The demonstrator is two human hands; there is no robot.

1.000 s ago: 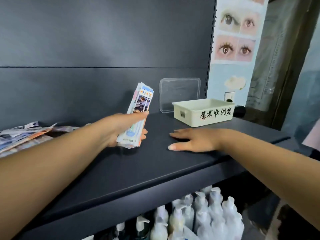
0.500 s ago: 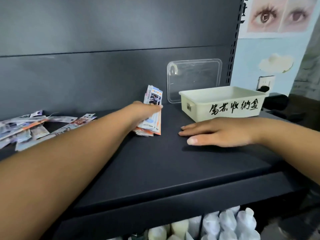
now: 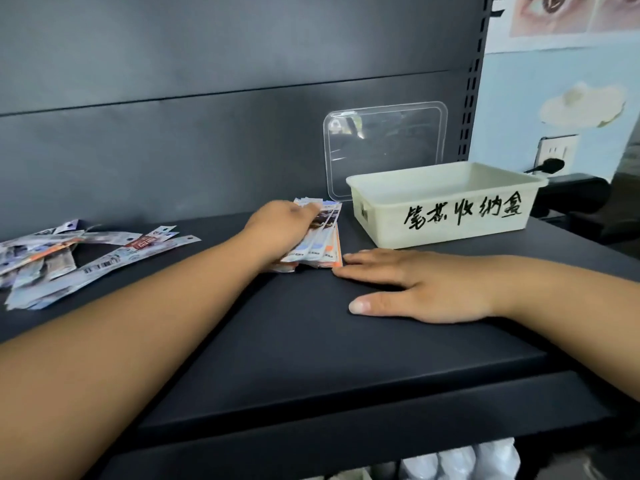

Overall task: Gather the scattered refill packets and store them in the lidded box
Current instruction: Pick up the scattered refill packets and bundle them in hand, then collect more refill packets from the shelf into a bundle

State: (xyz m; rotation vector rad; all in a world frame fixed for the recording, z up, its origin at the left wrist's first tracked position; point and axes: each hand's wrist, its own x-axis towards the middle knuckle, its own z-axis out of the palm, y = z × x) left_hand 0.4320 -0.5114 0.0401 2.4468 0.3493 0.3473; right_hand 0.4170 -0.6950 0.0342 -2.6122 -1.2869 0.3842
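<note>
My left hand (image 3: 282, 227) grips a stack of refill packets (image 3: 320, 242) and presses it flat on the dark shelf (image 3: 311, 341), just left of the cream box (image 3: 443, 206). The box is open, has black handwriting on its front, and I see nothing inside it. Its clear lid (image 3: 384, 147) leans upright against the back panel behind it. My right hand (image 3: 415, 285) lies flat on the shelf, fingers together, fingertips touching the stack's right edge. More loose refill packets (image 3: 69, 258) lie scattered at the shelf's left end.
A wall socket with a black plug (image 3: 549, 161) is beyond the box at right. White bottles (image 3: 460, 462) stand on the lower shelf under the front edge. The back panel closes the shelf behind.
My left hand has brought the stack from upright down flat onto the shelf, nearer the box. The right hand stays flat, now touching the stack's edge. The view has moved closer.
</note>
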